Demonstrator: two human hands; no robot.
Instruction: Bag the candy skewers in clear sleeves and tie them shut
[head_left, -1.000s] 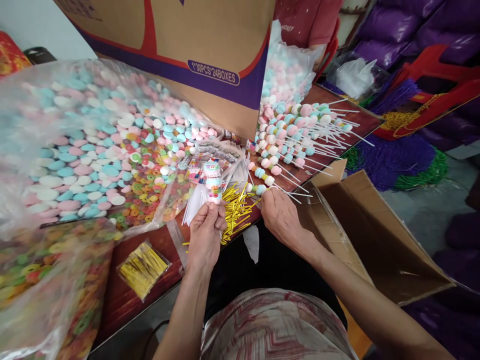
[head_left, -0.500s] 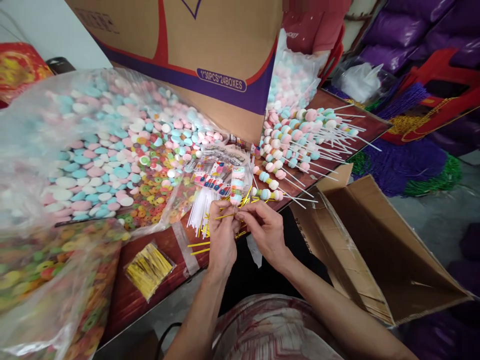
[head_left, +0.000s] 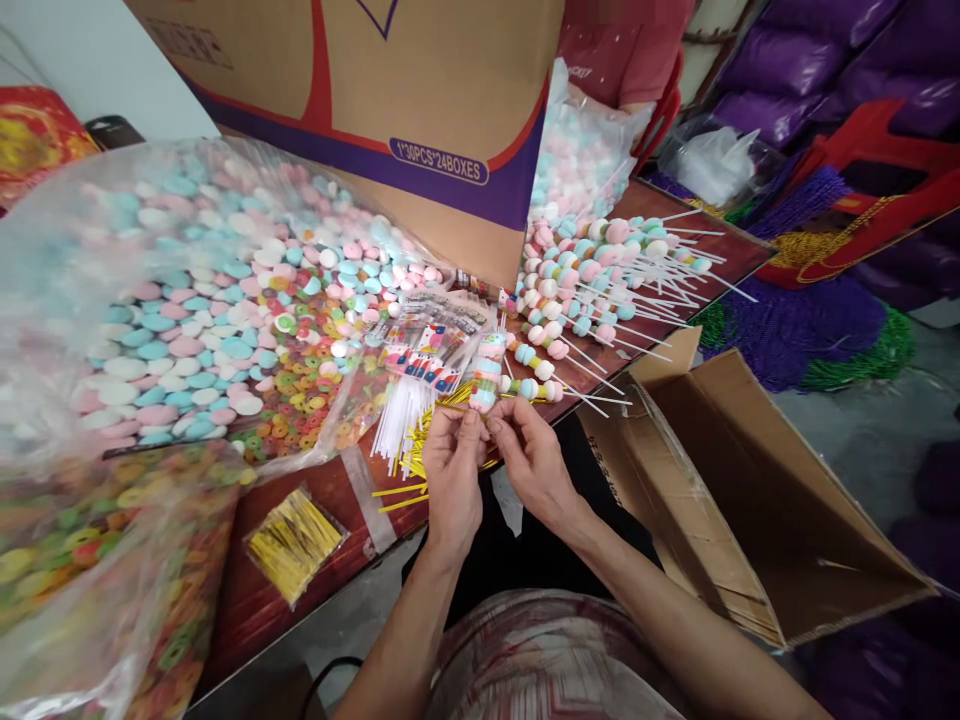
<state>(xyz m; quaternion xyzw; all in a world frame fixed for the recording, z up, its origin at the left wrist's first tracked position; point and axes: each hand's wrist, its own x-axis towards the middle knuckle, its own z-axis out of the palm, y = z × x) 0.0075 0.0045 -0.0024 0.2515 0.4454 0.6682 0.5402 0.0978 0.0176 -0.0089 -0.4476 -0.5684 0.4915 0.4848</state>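
Observation:
A bagged marshmallow skewer (head_left: 489, 372) stands tilted above my two hands, its pink, white and blue sweets showing through clear film. My left hand (head_left: 454, 470) is closed, pinching at the bag's lower end. Facing it, my right hand (head_left: 538, 465) pinches at the same spot, fingertips almost touching the left ones. A thin gold twist tie (head_left: 452, 408) runs across by my left fingers; its far end is hidden. Loose gold twist ties (head_left: 409, 492) and white sticks (head_left: 401, 425) lie just beyond my left hand. Printed clear bags (head_left: 427, 345) are heaped behind them.
Unbagged marshmallow skewers (head_left: 581, 270) are piled at right on the dark red table (head_left: 251, 610). At left spreads a big bag of marshmallows (head_left: 180, 330) with gummy rings (head_left: 300, 400). A printed carton (head_left: 360, 110) stands behind; an open cardboard box (head_left: 757, 500) sits right. A person in red (head_left: 622, 55) is beyond.
The bagged skewer has shifted slightly right and leans more to the right. Both hands have drawn closer together at its base, and the twist tie has moved up alongside the bag.

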